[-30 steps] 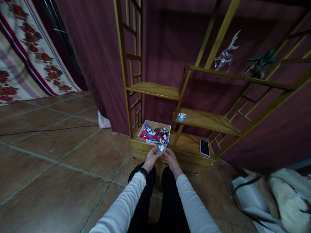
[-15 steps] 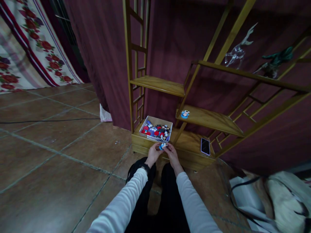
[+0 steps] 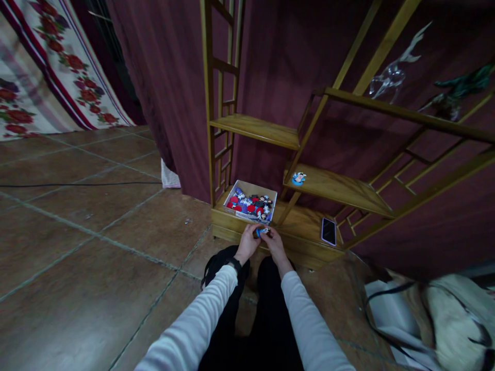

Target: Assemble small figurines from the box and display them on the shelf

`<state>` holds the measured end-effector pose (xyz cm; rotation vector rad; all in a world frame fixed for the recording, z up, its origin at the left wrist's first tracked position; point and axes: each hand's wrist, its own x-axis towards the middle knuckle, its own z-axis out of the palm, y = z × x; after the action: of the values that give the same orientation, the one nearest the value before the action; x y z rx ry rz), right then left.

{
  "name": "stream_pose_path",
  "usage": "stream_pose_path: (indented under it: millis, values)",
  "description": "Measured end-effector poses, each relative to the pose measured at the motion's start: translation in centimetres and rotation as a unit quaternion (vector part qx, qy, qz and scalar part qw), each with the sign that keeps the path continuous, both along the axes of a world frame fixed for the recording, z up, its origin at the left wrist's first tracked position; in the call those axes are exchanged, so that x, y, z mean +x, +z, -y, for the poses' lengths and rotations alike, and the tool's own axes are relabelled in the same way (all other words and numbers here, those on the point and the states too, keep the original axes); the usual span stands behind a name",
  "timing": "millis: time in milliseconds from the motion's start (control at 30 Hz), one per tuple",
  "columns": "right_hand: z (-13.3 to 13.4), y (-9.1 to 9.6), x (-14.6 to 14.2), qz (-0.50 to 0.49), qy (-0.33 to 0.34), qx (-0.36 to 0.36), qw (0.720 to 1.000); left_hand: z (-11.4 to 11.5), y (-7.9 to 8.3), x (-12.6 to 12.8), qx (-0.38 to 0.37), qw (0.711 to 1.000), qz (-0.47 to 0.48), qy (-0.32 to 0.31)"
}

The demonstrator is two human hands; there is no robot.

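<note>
Head view: two bare hands hold a small figurine [image 3: 263,231] in front of a wooden display stand [image 3: 232,232]

From where I stand, the person's left hand [image 3: 248,242] and right hand [image 3: 277,246] meet just above the knees, with the fingers of both closed on the figurine. It seems tipped sideways, its blue part toward the left hand and its paler part toward the right. The fingers hide much of it, so its finer shape cannot be told.

I would judge it light and stiff, perhaps moulded plastic, smooth enough to slip; any thin projecting parts could snap. The blue part, probably a base, looks the safest place to grip, leaving the paler part unpressed.

Just beyond the hands, on the low ledge of the stand, sits an open box [image 3: 258,191] filled with a jumble of small figures [image 3: 251,204] in red, purple, black and white; its front wall makes a low barrier. To the right, a similar blue-based figurine [image 3: 299,179] stands near the left end of a raised shelf [image 3: 336,188]. That shelf's front edge and the slanting post [image 3: 289,208] below it could catch a knuckle. A phone [image 3: 328,231] lies on the ledge at the right. Higher up stands a clear deer ornament [image 3: 390,80], likely fragile but well apart from the hands.
</note>
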<state>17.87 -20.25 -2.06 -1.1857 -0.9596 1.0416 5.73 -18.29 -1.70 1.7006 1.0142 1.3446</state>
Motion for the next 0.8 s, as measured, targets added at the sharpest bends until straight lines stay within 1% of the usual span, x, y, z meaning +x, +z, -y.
stream_pose_path:
  millis: [167,333,467,633,800]
  values:
    - [0.0,-0.1,0.1,0.003,0.001,-0.014,1.000,0.3,0.1,0.1,-0.011,1.000,0.005,-0.006]
    - [0.1,-0.1,0.2,0.001,0.002,-0.024,1.000,0.5,0.4,0.1,0.002,1.000,-0.004,-0.010]
    - [0.2,0.0,0.4,0.003,0.015,-0.012,1.000,0.6,0.3,0.1,0.004,1.000,0.006,0.002]
    - [0.8,0.5,0.5,-0.007,0.056,0.003,0.998,0.8,0.8,0.0,0.008,0.999,0.013,0.029]
    - [1.1,1.1,0.5,0.022,0.055,0.027,0.998,1.0,1.1,-0.1,0.012,1.000,0.007,0.017]
